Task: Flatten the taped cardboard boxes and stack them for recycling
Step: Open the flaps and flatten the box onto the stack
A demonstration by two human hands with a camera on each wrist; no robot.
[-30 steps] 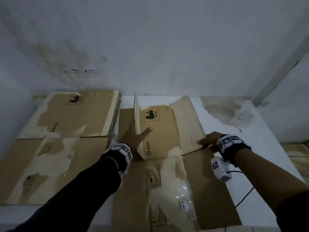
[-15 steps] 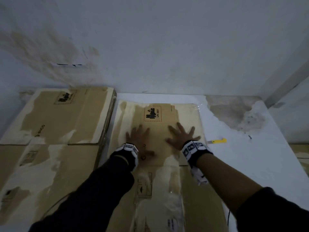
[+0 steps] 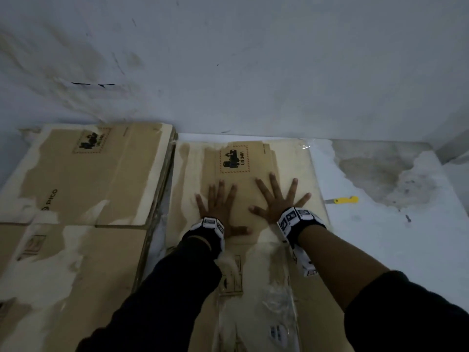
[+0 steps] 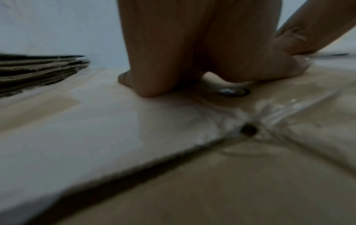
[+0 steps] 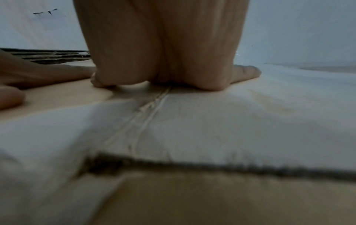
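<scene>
near panel: lower half of the flattened cardboard box lies flat on the white table, loose clear tape crinkled on it, not stripped.
my left hand: palm down on the far panel of that box, fingers straight and spread, gripping nothing.
my right hand: just beside the left, palm down on the same panel, fingers splayed wide, holding nothing.
wrist views: both show palm heels seated on the board; fold seam and panel edge sit close to flat.
box status: collapsed and lying on the table just right of the stack, UN 3481 label face up past my fingertips.
stack: several flattened boxes layered at the table's left, touching or nearly touching this box's left edge.
utility knife: yellow, on the table just right of the box, untouched.
done: this box looks cut open and pressed flat.
left: judging by position, it's not yet on the stack; needs lifting over. No other unflattened boxes in view, can't tell if more remain.
</scene>
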